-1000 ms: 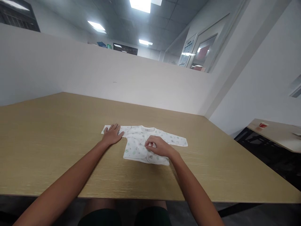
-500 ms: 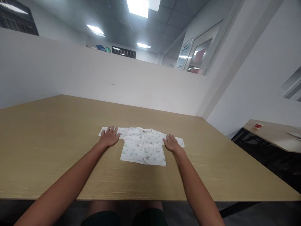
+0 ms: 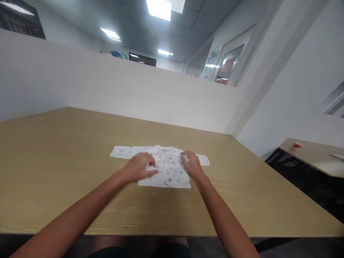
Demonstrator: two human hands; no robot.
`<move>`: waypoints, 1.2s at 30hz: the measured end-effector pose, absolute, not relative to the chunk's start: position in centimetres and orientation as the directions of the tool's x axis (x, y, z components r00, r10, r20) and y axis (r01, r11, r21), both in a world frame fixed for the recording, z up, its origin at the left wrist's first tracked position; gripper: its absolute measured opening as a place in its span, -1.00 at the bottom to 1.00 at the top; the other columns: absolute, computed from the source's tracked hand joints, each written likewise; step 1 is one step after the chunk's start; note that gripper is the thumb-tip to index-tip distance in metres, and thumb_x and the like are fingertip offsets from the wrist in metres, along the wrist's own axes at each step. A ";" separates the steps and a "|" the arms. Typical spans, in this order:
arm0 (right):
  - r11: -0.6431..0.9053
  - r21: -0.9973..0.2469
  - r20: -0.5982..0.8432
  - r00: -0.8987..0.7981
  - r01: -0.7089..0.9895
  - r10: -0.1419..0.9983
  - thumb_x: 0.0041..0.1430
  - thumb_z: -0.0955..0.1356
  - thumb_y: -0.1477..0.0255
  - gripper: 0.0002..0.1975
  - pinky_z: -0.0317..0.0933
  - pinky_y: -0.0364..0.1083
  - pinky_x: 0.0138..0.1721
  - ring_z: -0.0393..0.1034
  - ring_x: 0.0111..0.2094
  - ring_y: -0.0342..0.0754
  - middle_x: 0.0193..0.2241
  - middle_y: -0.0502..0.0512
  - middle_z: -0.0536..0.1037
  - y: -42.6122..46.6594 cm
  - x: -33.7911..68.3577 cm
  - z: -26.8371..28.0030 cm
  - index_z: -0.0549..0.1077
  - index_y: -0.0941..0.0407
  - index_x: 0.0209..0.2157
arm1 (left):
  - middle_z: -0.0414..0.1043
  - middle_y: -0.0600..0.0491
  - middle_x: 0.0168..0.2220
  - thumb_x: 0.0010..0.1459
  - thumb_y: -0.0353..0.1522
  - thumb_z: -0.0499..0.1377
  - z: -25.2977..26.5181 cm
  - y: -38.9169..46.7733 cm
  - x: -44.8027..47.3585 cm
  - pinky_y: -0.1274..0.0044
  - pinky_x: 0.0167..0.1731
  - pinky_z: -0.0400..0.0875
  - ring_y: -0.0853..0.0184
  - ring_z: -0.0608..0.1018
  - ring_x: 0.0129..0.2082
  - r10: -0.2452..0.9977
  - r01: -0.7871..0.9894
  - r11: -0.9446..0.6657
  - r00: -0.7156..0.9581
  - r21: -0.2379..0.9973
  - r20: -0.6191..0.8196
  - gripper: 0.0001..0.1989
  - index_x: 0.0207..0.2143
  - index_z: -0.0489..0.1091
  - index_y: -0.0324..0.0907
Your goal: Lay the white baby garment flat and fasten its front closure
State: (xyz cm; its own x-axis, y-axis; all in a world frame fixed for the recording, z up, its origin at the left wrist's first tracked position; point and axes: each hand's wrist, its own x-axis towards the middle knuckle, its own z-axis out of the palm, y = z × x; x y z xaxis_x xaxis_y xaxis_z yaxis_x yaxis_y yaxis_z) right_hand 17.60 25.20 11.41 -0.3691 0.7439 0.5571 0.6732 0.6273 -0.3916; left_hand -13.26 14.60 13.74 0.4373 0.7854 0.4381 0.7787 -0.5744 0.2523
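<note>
A small white baby shirt [image 3: 172, 168] with a scattered print lies spread front side up, its sleeves stretched out to both sides and its neck opening at the far side. Over the left part of its body hovers my left hand [image 3: 141, 166], thumb and fingers apart, holding nothing. My right hand [image 3: 191, 163] is at the right shoulder and side of the shirt, fingers curved and thumb apart, with nothing gripped. Whether the right fingertips touch the cloth I cannot tell. The hands hide parts of the left side and the right sleeve.
The shirt lies on a wide wood-toned table [image 3: 80, 136]. A low white partition [image 3: 150, 93] closes off its far edge. To the right, a second table [image 3: 317, 157] bears a red and white cup [image 3: 297, 145].
Both hands have left the sleeves, where they lay flat, and moved inward over the shirt's body. The left sleeve is now uncovered. The shirt lies nearly as before.
</note>
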 end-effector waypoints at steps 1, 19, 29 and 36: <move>0.662 -0.394 0.562 -0.403 0.637 0.722 0.34 0.28 0.37 -0.75 0.22 0.03 0.18 0.41 0.06 0.05 -0.04 0.19 0.58 24.7 16.7 11.3 0.55 0.10 -0.08 | 0.53 -0.04 -0.23 0.22 0.01 0.21 13.6 14.0 -12.2 0.34 -0.11 0.34 0.17 0.52 -0.18 0.765 0.753 -0.612 0.488 0.240 0.419 -0.64 -0.26 0.49 -0.08; 0.785 -0.332 0.472 -0.628 0.523 0.618 0.32 0.34 0.44 -0.70 0.20 0.13 0.23 0.32 0.12 0.09 0.08 0.27 0.48 24.0 13.5 8.0 0.52 0.17 0.05 | 0.47 0.09 -0.34 0.17 -0.43 0.19 13.1 12.2 -9.7 0.44 -0.15 0.23 0.31 0.45 -0.26 0.632 0.592 -0.772 0.673 0.232 0.385 -0.97 -0.35 0.41 -0.13; 0.775 -0.363 0.455 -0.627 0.517 0.632 0.32 0.34 0.44 -0.69 0.18 0.13 0.24 0.30 0.14 0.10 0.10 0.26 0.45 23.8 13.6 8.1 0.51 0.17 0.06 | 0.48 0.07 -0.34 0.29 -0.26 0.18 12.0 13.2 -10.5 0.48 -0.29 0.21 0.32 0.48 -0.31 0.717 0.671 -0.697 0.639 0.253 0.279 -0.83 -0.35 0.44 -0.13; 0.771 -0.375 0.448 -0.627 0.515 0.637 0.32 0.35 0.44 -0.68 0.17 0.14 0.25 0.29 0.16 0.10 0.11 0.26 0.44 23.8 13.7 8.1 0.51 0.15 0.07 | 0.51 0.07 -0.29 0.25 -0.36 0.15 11.9 13.2 -10.4 0.48 -0.29 0.21 0.32 0.50 -0.28 0.696 0.666 -0.717 0.664 0.208 0.274 -0.90 -0.35 0.42 -0.14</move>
State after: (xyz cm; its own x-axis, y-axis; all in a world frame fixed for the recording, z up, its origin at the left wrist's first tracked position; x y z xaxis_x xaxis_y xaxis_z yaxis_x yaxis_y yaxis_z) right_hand 13.71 23.84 8.08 -0.6271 0.6373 0.4479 0.5154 0.7706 -0.3750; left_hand -10.36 13.24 11.85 0.6638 0.6961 0.2736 0.6657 -0.7166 0.2081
